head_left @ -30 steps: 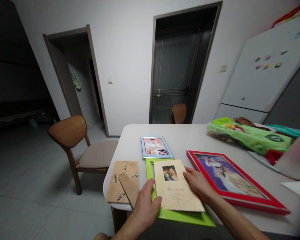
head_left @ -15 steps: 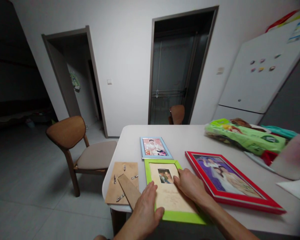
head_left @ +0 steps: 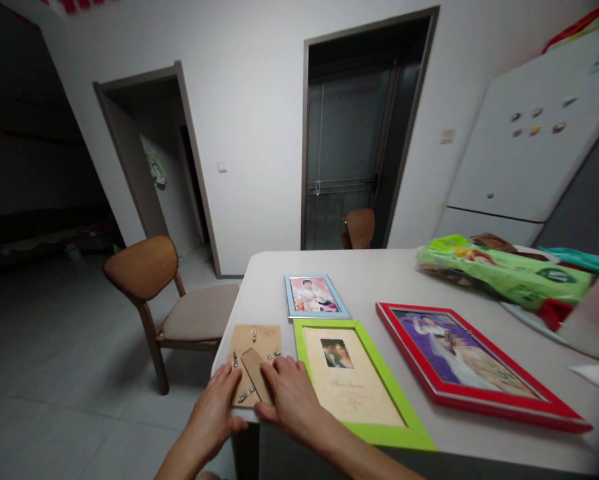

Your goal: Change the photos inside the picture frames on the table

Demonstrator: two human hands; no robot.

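The brown photo frame backing board point(head_left: 256, 336) lies at the table's left edge, with small metal clips and a stand leg point(head_left: 254, 368) on its upper face. My left hand point(head_left: 218, 400) holds its left side, fingers along the edge and thumb at the near end. From the right, my right hand point(head_left: 290, 395) grips the board, its fingers over the right edge and its thumb by the leg's lower end. Beside it, untouched, is a lime green photo frame point(head_left: 379, 357) lying flat, with a cream sheet point(head_left: 352, 387) and a small couple's photo point(head_left: 337, 353) inside.
Behind the green frame lies a light blue photo frame point(head_left: 290, 298). A larger red photo frame point(head_left: 432, 383) is to the right. Green plastic packaging point(head_left: 509, 267) sits at the table's far right. A wooden chair point(head_left: 144, 267) stands left of the white table point(head_left: 379, 280).
Both my hands have left the green frame and moved left to the backing board. The green frame now lies untouched. My view has shifted slightly.
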